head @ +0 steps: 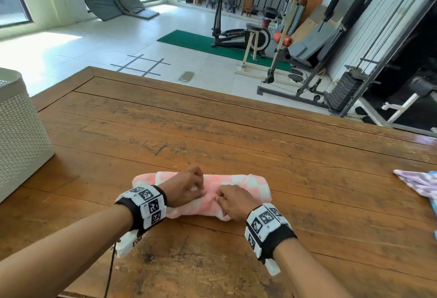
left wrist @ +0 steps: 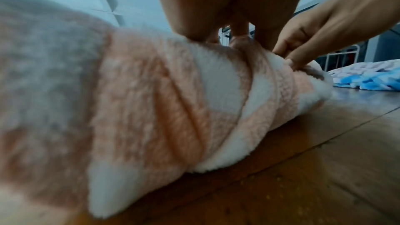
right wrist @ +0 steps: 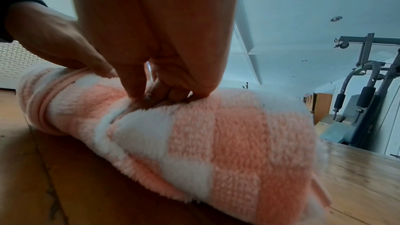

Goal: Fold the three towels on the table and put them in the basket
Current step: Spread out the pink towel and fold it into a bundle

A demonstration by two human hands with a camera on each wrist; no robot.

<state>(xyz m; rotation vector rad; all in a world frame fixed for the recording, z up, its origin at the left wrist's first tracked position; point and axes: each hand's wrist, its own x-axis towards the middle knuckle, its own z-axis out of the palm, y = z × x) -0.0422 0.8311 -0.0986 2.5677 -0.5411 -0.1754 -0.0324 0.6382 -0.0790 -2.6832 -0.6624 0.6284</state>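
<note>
A pink-and-white checked towel point(head: 238, 180) lies rolled or folded into a thick bundle near the table's front edge. Both hands sit on its top, close together. My left hand point(head: 189, 187) has curled fingers dug into the fabric point(left wrist: 238, 44). My right hand point(head: 230, 199) pinches a fold of the same towel point(right wrist: 238, 126) with bent fingers point(right wrist: 166, 95). A white perforated basket point(head: 21, 132) stands at the table's left edge. A purple patterned towel point(head: 418, 183) lies at the right edge, and in the left wrist view a blue-and-white towel point(left wrist: 368, 78) shows beside it.
The wooden table point(head: 212, 127) stretches bare between the towel and the far edge. Beyond it is a tiled floor with gym machines point(head: 354, 61) at the right and an exercise bike point(head: 241, 35) on a green mat.
</note>
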